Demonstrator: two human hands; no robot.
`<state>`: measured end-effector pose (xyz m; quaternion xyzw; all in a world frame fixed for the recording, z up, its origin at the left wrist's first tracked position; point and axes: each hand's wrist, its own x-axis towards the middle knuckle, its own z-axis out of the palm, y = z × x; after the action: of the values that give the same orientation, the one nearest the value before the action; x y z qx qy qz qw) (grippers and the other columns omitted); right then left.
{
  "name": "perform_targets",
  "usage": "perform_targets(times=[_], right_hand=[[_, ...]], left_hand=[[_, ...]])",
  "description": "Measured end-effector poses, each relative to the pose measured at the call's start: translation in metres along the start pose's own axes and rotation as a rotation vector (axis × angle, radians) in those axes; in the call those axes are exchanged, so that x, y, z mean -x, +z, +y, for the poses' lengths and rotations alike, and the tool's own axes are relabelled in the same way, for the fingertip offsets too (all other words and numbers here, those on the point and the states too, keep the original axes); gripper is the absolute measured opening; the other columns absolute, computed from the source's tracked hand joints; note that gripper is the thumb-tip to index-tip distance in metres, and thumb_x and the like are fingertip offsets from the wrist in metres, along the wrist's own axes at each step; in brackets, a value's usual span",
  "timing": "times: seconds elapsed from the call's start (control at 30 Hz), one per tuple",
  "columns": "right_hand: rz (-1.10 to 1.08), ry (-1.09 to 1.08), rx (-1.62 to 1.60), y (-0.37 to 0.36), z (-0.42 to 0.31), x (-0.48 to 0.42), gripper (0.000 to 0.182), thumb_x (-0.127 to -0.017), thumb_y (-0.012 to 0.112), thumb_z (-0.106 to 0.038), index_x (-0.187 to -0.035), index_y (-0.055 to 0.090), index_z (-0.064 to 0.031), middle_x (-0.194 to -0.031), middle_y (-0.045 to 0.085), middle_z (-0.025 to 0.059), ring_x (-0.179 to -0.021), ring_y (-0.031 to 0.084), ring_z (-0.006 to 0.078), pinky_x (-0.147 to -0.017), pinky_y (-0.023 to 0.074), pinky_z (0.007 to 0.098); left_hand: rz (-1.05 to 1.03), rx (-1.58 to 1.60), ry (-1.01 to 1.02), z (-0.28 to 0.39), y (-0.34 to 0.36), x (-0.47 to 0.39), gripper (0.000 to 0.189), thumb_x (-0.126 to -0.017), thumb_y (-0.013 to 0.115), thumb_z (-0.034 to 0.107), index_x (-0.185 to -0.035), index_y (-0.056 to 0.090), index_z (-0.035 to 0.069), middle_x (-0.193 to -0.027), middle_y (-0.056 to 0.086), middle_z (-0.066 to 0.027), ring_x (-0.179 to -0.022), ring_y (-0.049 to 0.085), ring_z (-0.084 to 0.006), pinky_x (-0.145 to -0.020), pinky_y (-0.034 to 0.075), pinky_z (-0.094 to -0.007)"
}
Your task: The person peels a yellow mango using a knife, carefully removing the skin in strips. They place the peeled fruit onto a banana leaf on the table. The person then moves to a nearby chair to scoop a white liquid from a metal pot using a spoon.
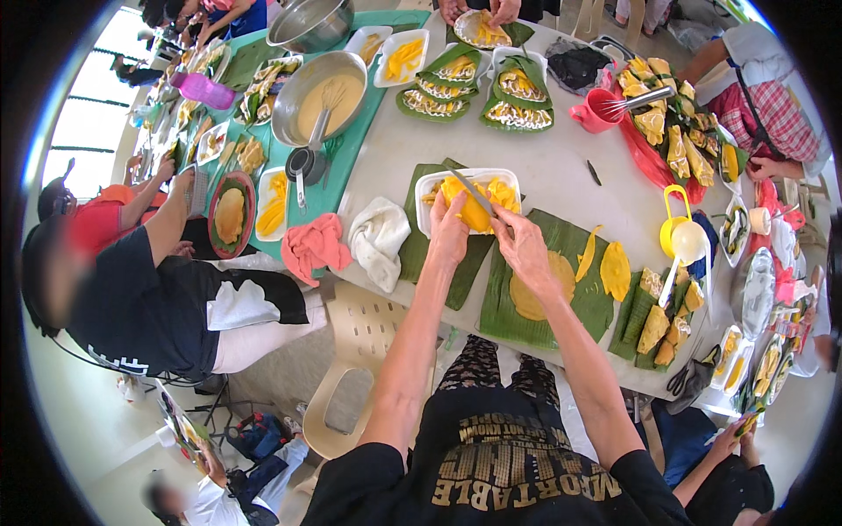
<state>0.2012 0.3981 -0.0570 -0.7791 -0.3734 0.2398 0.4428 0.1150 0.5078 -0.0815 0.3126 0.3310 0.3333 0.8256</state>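
Note:
My left hand (pixel 450 230) grips a peeled yellow mango (pixel 468 205) above a white foam tray (pixel 424 220). In my right hand (pixel 521 240) is a knife (pixel 470 191), its blade lying across the top of the fruit. Yellow mango pieces (pixel 503 196) fill part of the tray beneath. The tray rests partly on a banana leaf (pixel 421 260). Under my right forearm a round, flat crepe (pixel 536 289) lies on another banana leaf (pixel 503 319), partly hidden by the arm. Two mango slices (pixel 615 271) sit on that leaf to the right.
A white towel (pixel 378 243) and a pink cloth (pixel 316 248) lie left. Beyond them stands a steel bowl of batter (pixel 319 98) with a whisk. Filled crepes on leaves (pixel 520 98) sit at the back. Yellow and white ladles (pixel 684 237) and wrapped rolls (pixel 664 322) are right. People surround the table.

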Motion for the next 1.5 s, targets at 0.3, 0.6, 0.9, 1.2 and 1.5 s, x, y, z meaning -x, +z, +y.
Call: perform_targets(times=[0.3, 0.6, 0.9, 1.2, 1.5], right_hand=[[-0.201, 0.5, -0.58, -0.013, -0.003, -0.004, 0.037, -0.09, 0.054, -0.024, -0.12, 0.055, -0.0021, -0.069, 0.054, 0.0019, -0.055, 0.047, 0.0073, -0.046, 0.0362, 0.0222], [-0.201, 0.448, -0.525, -0.021, 0.006, -0.01, 0.041, -0.092, 0.05, -0.027, -0.126, 0.05, -0.0049, -0.067, 0.049, -0.0002, -0.051, 0.04, 0.0057, -0.044, 0.0319, 0.0222], [-0.112, 0.265, -0.273, -0.025, 0.012, -0.005, 0.042, -0.088, 0.055, -0.023, -0.125, 0.049, -0.0036, -0.073, 0.055, 0.0083, -0.06, 0.053, 0.0162, -0.056, 0.0428, 0.0298], [0.007, -0.228, 0.032, 0.009, 0.02, -0.002, 0.073, -0.071, 0.049, 0.007, -0.138, 0.025, -0.0059, -0.104, 0.049, 0.0249, -0.096, 0.049, 0.0386, -0.086, 0.0397, 0.0441], [0.055, -0.329, 0.116, 0.069, 0.007, -0.006, 0.084, -0.063, 0.05, 0.016, -0.139, 0.022, -0.0056, -0.112, 0.04, 0.0262, -0.102, 0.04, 0.0423, -0.09, 0.0349, 0.046]], left_hand=[[-0.009, -0.066, -0.016, -0.007, 0.001, 0.011, 0.029, -0.091, 0.05, 0.011, -0.118, 0.044, 0.006, -0.111, 0.054, -0.0049, -0.099, 0.056, -0.0163, -0.084, 0.047, -0.0313], [-0.066, -0.001, -0.061, 0.007, 0.004, 0.017, 0.032, -0.089, 0.051, 0.009, -0.12, 0.043, 0.006, -0.112, 0.056, -0.0061, -0.103, 0.056, -0.0178, -0.089, 0.046, -0.0339], [-0.06, 0.061, -0.071, 0.008, -0.006, 0.013, 0.036, -0.085, 0.054, 0.007, -0.119, 0.044, 0.006, -0.111, 0.057, -0.0101, -0.104, 0.057, -0.0218, -0.089, 0.048, -0.0352], [-0.004, 0.133, -0.036, 0.032, -0.01, 0.033, 0.039, -0.084, 0.051, 0.003, -0.122, 0.042, 0.002, -0.11, 0.058, -0.0136, -0.105, 0.057, -0.024, -0.091, 0.047, -0.0363], [0.076, 0.126, -0.026, 0.036, -0.028, 0.045, 0.038, -0.083, 0.051, 0.002, -0.12, 0.043, 0.002, -0.106, 0.058, -0.0115, -0.097, 0.06, -0.0232, -0.085, 0.051, -0.0344]])
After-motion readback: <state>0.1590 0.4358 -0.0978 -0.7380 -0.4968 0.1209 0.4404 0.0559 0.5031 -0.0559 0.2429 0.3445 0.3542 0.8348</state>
